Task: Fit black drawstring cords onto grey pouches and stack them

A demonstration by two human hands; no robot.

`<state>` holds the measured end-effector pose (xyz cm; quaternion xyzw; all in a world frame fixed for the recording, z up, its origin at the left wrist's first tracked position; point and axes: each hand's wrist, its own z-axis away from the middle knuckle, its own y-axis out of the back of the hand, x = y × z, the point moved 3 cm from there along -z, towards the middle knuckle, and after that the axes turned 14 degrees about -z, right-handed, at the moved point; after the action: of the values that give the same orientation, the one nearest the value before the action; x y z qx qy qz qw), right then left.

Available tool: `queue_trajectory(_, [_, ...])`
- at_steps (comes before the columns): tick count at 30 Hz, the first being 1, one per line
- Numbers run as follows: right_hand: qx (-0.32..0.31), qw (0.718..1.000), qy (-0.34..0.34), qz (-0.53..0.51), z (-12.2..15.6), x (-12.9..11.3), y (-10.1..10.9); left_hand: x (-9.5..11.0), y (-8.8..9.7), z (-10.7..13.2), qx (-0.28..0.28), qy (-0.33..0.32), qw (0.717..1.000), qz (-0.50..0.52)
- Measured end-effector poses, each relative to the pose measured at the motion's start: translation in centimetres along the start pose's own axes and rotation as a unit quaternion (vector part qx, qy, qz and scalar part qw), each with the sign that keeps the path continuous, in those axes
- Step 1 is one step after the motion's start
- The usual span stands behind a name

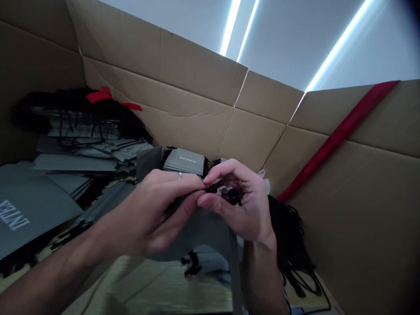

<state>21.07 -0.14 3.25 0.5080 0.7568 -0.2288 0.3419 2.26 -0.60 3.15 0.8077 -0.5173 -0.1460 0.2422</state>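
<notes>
My left hand, with a ring on one finger, is closed in a pinch at the top of a flat grey bag that hangs below it. Against its fingertips, my right hand pinches a black cord. More black cord bunches inside the curled right fingers, where its ends are partly hidden. The left fingers cover most of the bag's upper edge.
Grey INTEX-printed bags are stacked behind my hands; others lie at left. A bundle of black cords hangs at right. Cardboard walls surround the table, with a red strip along one.
</notes>
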Motion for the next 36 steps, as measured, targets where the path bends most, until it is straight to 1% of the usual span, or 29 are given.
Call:
queue_trajectory(3, [0.001, 0.998, 0.014, 0.059, 0.1, 0.1, 0.3, -0.1, -0.4, 0.1, -0.035, 0.016, 0.999, 0.008])
queue_trajectory(6, [0.009, 0.997, 0.015, 0.078, 0.3, 0.1, 0.6, 0.0, -0.5, 0.2, -0.023, 0.017, 1.0, 0.011])
queue_trajectory(9, [0.008, 0.999, 0.003, 0.035, 0.3, 0.2, 0.6, 0.1, -0.6, 0.3, 0.004, 0.014, 1.0, 0.004])
queue_trajectory(11, [0.0, 1.0, -0.019, -0.005, 0.2, 0.5, 0.5, 0.2, -0.6, 0.4, 0.016, 0.012, 1.0, 0.007])
queue_trajectory(15, [-0.019, 0.993, -0.067, -0.097, 0.2, 1.3, -0.2, 0.6, -0.3, 0.5, 0.033, 0.001, 0.998, 0.059])
queue_trajectory(17, [-0.028, 0.987, -0.075, -0.139, 0.1, 1.4, -0.4, 0.7, -0.1, 0.5, 0.031, -0.004, 0.996, 0.086])
queue_trajectory(19, [-0.04, 0.985, -0.072, -0.151, 0.0, 1.2, -0.4, 0.6, 0.1, 0.3, 0.018, 0.005, 0.996, 0.092])
queue_trajectory(21, [-0.038, 0.99, -0.064, -0.123, 0.0, 0.9, 0.0, 0.2, 0.2, 0.2, 0.003, 0.023, 0.996, 0.087])
queue_trajectory(25, [0.025, 0.998, -0.041, -0.032, 0.0, -0.1, 1.1, -0.9, -0.1, -0.2, -0.023, 0.043, 0.994, 0.093])
queue_trajectory(28, [0.043, 0.999, -0.022, 0.004, 0.1, -0.7, 1.1, -1.3, -0.4, -0.4, -0.038, 0.049, 0.994, 0.085])
queue_trajectory(32, [0.055, 0.997, 0.006, 0.049, 0.1, -1.0, 1.0, -1.3, -0.8, -0.3, -0.038, 0.038, 0.997, 0.056])
queue_trajectory(36, [0.066, 0.995, 0.01, 0.079, -0.1, -0.7, 1.1, -1.3, -1.0, -0.2, -0.026, 0.036, 0.999, 0.004])
